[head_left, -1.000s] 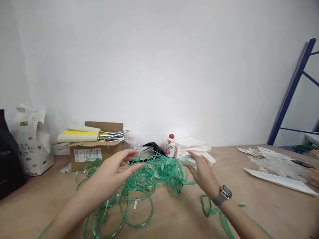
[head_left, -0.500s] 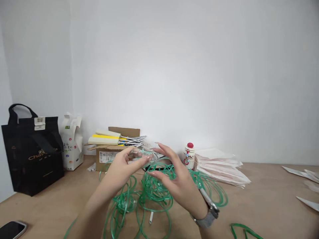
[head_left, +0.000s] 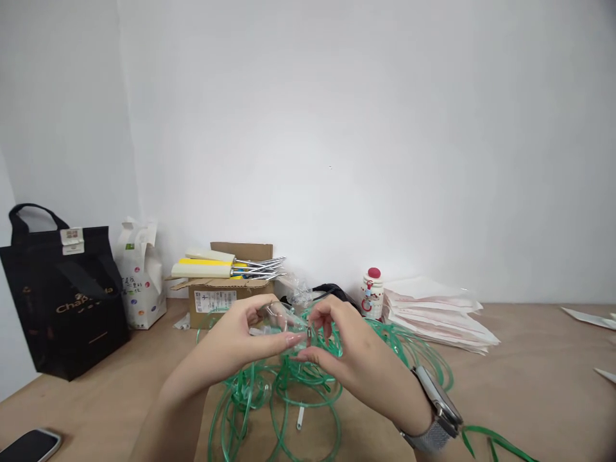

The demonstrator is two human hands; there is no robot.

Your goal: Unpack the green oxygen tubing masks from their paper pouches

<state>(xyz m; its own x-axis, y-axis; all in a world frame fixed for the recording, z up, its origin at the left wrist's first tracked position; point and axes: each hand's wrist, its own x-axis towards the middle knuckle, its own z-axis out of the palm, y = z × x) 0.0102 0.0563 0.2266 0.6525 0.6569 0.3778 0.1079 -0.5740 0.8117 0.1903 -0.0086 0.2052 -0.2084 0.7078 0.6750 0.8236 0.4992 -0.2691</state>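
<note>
My left hand (head_left: 250, 330) is closed on a clear plastic mask (head_left: 283, 317), its thumb lying along the near side. At the mask's right edge, the bent fingers and thumb of my right hand (head_left: 339, 333) close around a spot where a small metal strip shows. The right fingertips are partly hidden. Beneath both hands lies a tangled heap of green clear tubing (head_left: 308, 398), with loops spreading to the front and right. A small white strip (head_left: 300, 417) lies among the loops.
Behind my hands stands an open cardboard box (head_left: 216, 300) of tools with metal shafts. Left are a black bag (head_left: 67, 301), a white paper bag (head_left: 144, 282) and a phone (head_left: 31, 446). A white bottle (head_left: 373, 295) and stacked paper packets (head_left: 437, 317) stand right; a green strap (head_left: 495, 436) lies in front.
My right hand has come in from apart to the mask's right edge, its fingers closing there. Both hands and the mask are slightly lower. The view has shifted a little.
</note>
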